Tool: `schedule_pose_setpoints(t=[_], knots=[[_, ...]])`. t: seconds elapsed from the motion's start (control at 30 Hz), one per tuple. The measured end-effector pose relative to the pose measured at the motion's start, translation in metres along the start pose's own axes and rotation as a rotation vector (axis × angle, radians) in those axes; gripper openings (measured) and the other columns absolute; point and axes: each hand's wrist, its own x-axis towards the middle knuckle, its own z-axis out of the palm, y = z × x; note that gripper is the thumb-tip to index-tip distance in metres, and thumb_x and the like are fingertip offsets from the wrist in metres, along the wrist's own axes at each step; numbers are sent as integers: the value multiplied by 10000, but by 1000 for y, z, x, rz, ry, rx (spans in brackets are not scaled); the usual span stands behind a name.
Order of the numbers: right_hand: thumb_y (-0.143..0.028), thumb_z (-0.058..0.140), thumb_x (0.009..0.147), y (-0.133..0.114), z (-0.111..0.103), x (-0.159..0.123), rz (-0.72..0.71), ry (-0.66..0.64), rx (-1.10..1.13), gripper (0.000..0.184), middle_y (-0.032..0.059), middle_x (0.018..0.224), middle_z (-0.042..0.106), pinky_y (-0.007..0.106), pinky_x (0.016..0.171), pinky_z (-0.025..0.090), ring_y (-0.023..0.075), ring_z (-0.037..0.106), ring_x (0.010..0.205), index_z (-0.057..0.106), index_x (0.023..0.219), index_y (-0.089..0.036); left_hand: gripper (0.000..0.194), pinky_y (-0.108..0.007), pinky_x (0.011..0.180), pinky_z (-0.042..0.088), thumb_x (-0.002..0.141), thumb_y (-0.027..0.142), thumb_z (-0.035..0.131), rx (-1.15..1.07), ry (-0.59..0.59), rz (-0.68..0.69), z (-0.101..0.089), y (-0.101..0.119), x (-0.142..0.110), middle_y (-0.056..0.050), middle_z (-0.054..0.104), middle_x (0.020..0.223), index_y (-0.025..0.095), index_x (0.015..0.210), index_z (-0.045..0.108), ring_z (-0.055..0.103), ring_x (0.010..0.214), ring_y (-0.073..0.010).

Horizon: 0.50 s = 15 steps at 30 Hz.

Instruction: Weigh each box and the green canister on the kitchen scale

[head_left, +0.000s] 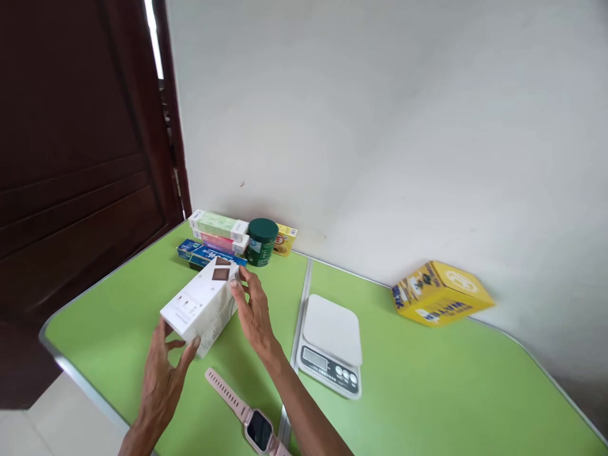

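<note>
A white carton with brown squares printed at its far end is tilted above the left half of the green table. My left hand grips the near end, its thumb on the side and fingers behind the corner. At the far right corner, my right hand holds the same carton between thumb and fingers. Just below it lies a pink smartwatch with its strap stretched out. A white kitchen scale stands to the right of my right forearm, with nothing on its plate.
Near the wall are a blue box, a pale green box, a pink box, a dark green canister and a small yellow box. A large yellow carton is at the right by the wall. A dark door borders the left.
</note>
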Motion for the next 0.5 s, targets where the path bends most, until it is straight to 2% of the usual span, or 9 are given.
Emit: schedule_pose_setpoints(t=[0.1,0.2,0.33,0.5], knots=[[-594,562,1013,-20,-28,-24,56,38,65,560,84,1469,599,464,1064,537,293,589,1328,534,1498,-317,1012,-579,751,668,818,758,628,-43,-39,76,-6,12,-7,-233,590,1491,208,1618,341,734,1049,-397],[-553,576,1014,-29,-67,-47,46,193,29,527,95,1463,600,486,1043,555,304,615,1289,548,1483,-315,935,-560,861,659,860,669,658,-129,-161,195,9,33,-9,-183,574,1524,267,1634,322,695,1161,-391],[-539,584,1002,-23,-126,-70,55,442,-74,520,121,1431,624,491,995,586,300,661,1216,563,1454,-282,928,-506,908,640,901,577,675,-186,-414,335,58,67,-6,-185,503,1576,271,1664,245,624,1276,-387],[-543,571,991,-7,-188,-84,72,676,-208,526,140,1444,615,515,1062,544,311,612,1307,581,1427,-248,850,-448,981,581,970,476,634,-273,-732,555,129,108,4,-167,422,1620,286,1674,197,568,1330,-334]])
